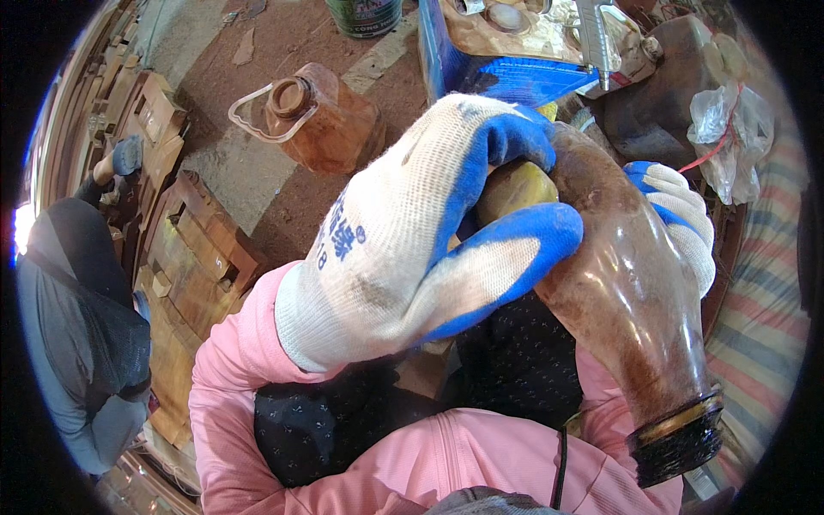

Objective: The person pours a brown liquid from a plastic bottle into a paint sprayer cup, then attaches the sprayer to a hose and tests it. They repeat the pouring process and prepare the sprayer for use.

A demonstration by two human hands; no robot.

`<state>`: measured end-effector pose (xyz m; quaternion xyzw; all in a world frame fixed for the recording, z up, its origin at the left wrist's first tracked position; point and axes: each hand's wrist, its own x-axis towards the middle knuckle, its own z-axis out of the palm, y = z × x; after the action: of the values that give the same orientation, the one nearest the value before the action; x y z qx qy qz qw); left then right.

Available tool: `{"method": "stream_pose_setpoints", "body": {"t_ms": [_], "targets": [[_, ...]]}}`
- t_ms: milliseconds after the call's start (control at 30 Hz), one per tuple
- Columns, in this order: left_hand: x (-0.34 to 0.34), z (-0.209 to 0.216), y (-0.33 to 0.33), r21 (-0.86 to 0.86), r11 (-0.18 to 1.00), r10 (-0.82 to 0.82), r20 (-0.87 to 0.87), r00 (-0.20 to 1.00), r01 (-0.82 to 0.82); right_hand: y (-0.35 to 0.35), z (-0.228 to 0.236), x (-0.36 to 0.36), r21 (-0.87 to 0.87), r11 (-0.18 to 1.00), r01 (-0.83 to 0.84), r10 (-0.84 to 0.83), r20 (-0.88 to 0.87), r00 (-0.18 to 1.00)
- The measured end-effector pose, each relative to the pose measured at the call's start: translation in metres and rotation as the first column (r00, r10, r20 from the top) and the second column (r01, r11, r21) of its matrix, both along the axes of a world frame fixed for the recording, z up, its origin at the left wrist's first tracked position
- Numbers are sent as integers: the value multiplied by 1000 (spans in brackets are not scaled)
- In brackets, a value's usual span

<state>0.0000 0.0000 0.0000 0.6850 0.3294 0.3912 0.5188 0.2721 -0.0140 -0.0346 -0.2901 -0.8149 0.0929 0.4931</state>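
Beyond the grip, a plastic jug [339,124] and blue box [515,79] are standing; left hand [399,219] is pinching a rounded yellow piece [518,190], right hand [687,225] cupping a glossy brown bottle [622,270].

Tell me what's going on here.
Two gloved hands are handling a glossy brown bottle-shaped object. The left hand pinches a yellowish piece at its side; whether the two are joined isn't clear. The right hand holds it from the far side. Its black end points down toward the person's right. Ahead on the floor stands a brown plastic jug with a pale handle.
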Motion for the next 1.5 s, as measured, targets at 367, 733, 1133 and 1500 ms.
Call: {"method": "stream_pose_setpoints", "body": {"t_ms": [367,733,1133,1500], "targets": [[2,-6,-2,22,1000,-1,64,998,-1,0,8,-10,69,994,89,-93,56,994],[2,1,-2,-294,954,127,241,962,-52,6,4,-19,-480,839,257,-496,-478,725],[-15,-25,11,-457,888,300,482,823,-55,50,48,12,-504,859,93,-489,-751,443],[14,-48,16,-568,749,241,713,658,341,67,46,8,-440,844,-306,-325,-874,361]]}}
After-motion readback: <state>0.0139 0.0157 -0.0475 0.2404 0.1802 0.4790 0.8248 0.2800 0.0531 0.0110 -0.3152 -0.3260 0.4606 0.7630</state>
